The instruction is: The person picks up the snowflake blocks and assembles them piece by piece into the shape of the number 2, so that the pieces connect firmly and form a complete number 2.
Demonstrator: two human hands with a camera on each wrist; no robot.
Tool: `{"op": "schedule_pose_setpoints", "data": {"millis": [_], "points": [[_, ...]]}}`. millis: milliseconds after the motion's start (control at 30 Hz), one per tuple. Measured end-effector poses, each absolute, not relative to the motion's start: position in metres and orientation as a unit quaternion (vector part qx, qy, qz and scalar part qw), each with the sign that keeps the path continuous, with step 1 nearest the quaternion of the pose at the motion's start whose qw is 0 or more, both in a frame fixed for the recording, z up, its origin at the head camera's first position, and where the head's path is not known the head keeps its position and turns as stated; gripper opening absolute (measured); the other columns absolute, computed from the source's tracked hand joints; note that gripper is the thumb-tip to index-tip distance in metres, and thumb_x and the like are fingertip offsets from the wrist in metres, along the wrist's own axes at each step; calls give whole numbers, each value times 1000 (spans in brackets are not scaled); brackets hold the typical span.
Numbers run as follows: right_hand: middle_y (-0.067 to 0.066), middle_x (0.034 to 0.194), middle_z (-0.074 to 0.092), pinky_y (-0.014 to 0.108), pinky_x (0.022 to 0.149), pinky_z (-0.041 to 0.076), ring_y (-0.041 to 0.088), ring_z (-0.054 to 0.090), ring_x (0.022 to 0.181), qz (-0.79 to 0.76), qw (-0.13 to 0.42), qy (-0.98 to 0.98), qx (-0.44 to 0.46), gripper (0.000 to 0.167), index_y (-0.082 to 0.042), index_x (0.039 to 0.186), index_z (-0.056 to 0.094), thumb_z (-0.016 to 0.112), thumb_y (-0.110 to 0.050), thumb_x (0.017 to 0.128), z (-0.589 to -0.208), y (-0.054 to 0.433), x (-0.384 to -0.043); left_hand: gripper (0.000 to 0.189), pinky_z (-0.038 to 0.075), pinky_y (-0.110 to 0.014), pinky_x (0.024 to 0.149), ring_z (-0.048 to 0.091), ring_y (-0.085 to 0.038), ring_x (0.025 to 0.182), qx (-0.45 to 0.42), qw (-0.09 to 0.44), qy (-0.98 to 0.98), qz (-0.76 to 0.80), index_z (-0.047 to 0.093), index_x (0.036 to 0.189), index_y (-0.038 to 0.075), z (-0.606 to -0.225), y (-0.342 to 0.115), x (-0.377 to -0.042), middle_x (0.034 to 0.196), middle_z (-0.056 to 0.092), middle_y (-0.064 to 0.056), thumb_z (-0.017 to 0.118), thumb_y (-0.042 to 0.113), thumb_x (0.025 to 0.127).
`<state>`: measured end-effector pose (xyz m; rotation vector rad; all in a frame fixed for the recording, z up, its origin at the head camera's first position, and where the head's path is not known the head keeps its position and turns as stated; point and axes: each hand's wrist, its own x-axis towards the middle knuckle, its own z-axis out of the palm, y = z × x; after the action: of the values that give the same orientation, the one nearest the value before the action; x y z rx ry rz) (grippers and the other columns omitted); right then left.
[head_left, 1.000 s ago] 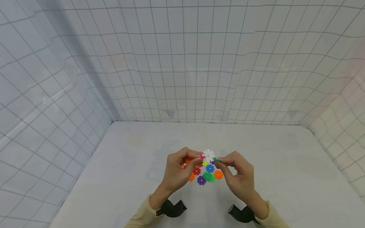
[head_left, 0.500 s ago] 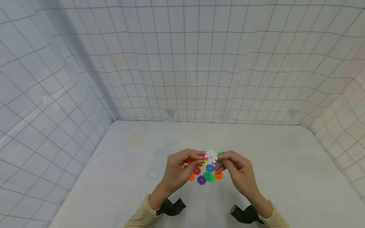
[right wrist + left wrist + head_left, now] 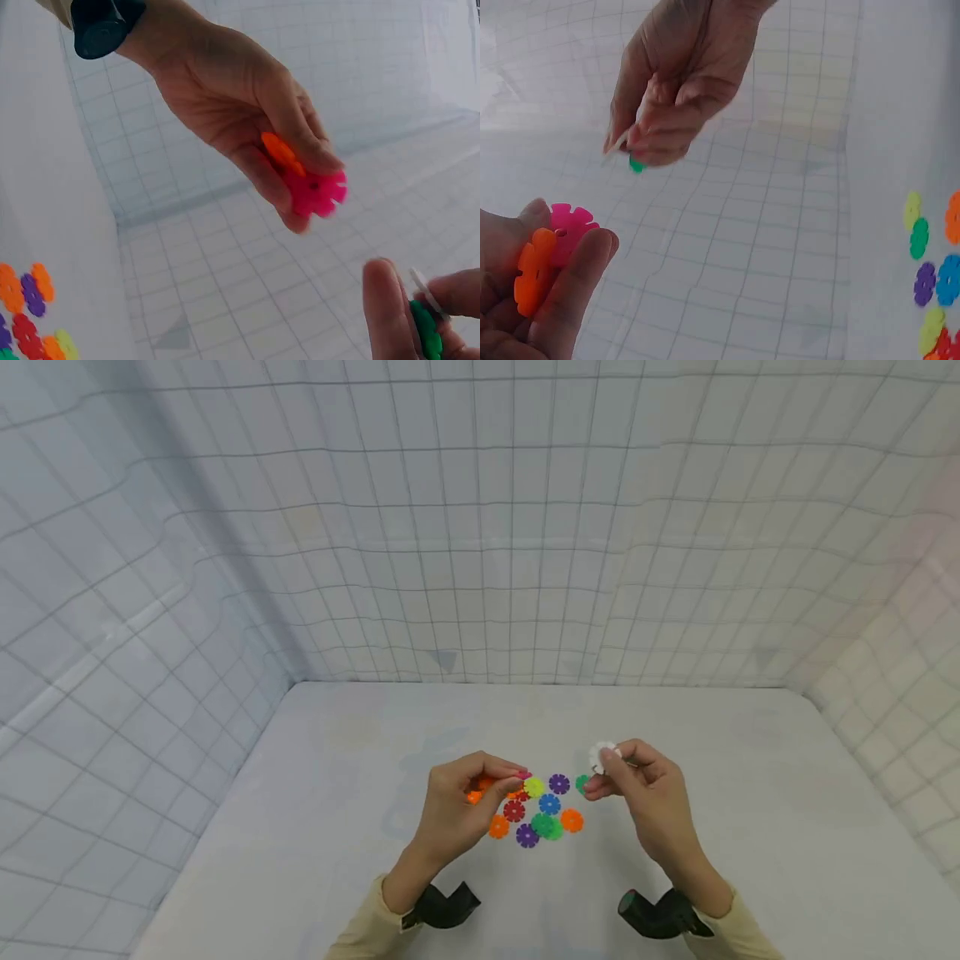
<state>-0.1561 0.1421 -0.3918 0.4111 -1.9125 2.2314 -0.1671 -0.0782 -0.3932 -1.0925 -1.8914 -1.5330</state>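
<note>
In the head view my left hand (image 3: 461, 802) pinches a pink snowflake disc (image 3: 319, 193) together with an orange snowflake disc (image 3: 535, 271). These two notched discs are set at an angle to each other and seem joined. My right hand (image 3: 648, 789), raised to the right, holds a white snowflake disc (image 3: 603, 757) between thumb and fingers. A green snowflake disc (image 3: 426, 330) is in the same hand, close against the white one; whether they are joined I cannot tell. A gap separates the hands.
Several loose snowflake discs lie on the white table (image 3: 360, 777) between and below the hands, among them a blue disc (image 3: 550, 804), a red disc (image 3: 513, 811) and a purple disc (image 3: 527, 836). Grid-patterned white sheeting (image 3: 480, 568) encloses the back and sides.
The white disc was between both hands, against the pink one. It has moved right with my right hand, away from the pink disc. My left hand has shifted slightly left.
</note>
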Motion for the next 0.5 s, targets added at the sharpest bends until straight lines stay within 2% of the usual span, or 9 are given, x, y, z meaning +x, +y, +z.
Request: {"op": "schedule_pose_setpoints", "data": {"millis": [67,167,367,500], "points": [[13,75,67,40,69,55,25,68,65,751,30,-642,151,14,10,89,55,59,-3,93,-393,143,-157,18,55,-29,60,67,-22,68,-393,199,-675,-592,65,88,-5,-389,-76,-165,87,68,-18,68,-18,76],[12,79,67,41,72,54,25,70,70,749,-44,-642,158,10,5,89,59,62,-4,92,-396,141,-160,14,56,-33,60,66,-23,70,-385,167,-668,-614,65,88,-8,-382,-71,-162,88,67,-20,67,-17,78],[8,72,66,34,66,56,20,67,65,745,-76,-646,147,7,-1,87,62,62,-6,92,-403,140,-162,12,56,-34,64,67,-24,80,-366,150,-671,-626,67,87,-9,-382,-71,-163,90,66,-20,68,-16,77],[8,68,65,36,61,56,19,65,60,737,-104,-647,165,8,0,87,60,62,-6,92,-405,141,-164,11,56,-34,66,66,-22,81,-370,135,-679,-620,67,85,-8,-387,-72,-165,90,67,-19,69,-15,77]]}}
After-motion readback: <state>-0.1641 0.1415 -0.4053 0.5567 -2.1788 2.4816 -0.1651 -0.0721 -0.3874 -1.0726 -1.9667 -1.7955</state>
